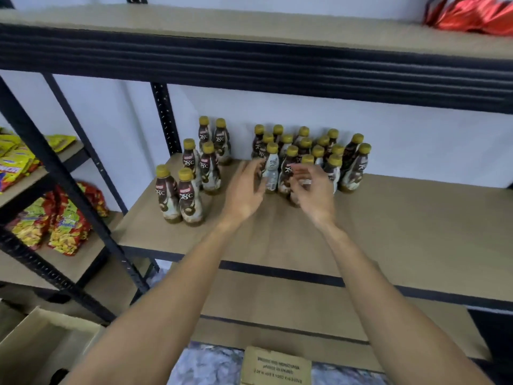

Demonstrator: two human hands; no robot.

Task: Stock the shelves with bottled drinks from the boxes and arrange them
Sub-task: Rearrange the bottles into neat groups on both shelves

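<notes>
In the head view, your left hand [244, 190] is out over the middle shelf [402, 218]. Its fingers are loosely spread and grasp nothing, and the fingertips are right at the side of a white-labelled bottle [271, 173] at the front of the big cluster of bottles [327, 145]. Your right hand [312, 190] is just beside it, with its fingers curled in front of a front bottle [307, 159] whose gold cap shows above them. The blur there means you cannot tell whether those fingers hold it or only hang near it. The cluster stands upright, packed close together near the back wall. To its left, and apart from it, six more bottles [191, 173] stand in two tidy files running from the wall towards the shelf's front edge. Snack packets [66, 226] lie on the neighbouring rack to the left. An open cardboard box [33, 343] sits low at your left, a second box [277, 365] sits below your arms, and red foil [472, 15] rests on the top shelf.
</notes>
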